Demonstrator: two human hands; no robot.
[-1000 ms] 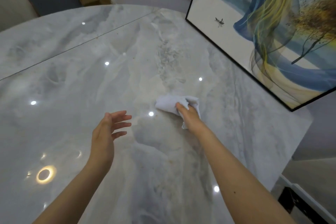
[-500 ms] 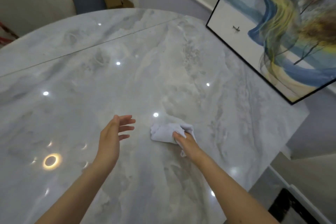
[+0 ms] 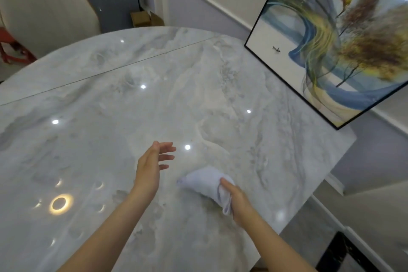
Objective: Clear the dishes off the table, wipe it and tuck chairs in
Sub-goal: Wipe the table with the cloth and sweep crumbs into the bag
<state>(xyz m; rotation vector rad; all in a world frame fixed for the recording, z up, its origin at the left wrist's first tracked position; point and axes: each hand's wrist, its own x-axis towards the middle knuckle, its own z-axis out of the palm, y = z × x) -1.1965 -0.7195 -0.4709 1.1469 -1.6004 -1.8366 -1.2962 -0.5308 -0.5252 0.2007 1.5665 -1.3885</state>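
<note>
- The right hand has its fingers curled round a bunched white cloth, pinching folds of it against the palm; most of the cloth sticks out ahead of the fingertips and lies pressed on the table. Bunching it this way likely gives a thick pad to bear down on while wiping.
- The cloth looks soft and absorbent, a crumpled lump with a loose flap hanging just below the thumb side of the hand.
- The left hand hovers just left of the cloth, apart from it, fingers straight and slightly spread, holding nothing. It seems kept free for balance, or to keep out of the cloth's path.
- Under both hands the tabletop is glossy grey-white marble with cloudy veining, rounded at the far edge, with a thin straight seam crossing it well beyond the fingertips. Ceiling lights mirror in it as bright dots and a ring.
- No dishes show on the visible surface, so clearing looks done and wiping is the step in hand.
- Far beyond the left fingertips stands a cream upholstered chair, set back from the table rim, apparently not yet tucked in.
- Beyond the right fingertips a black-framed painting leans against the panelled wall.
</note>
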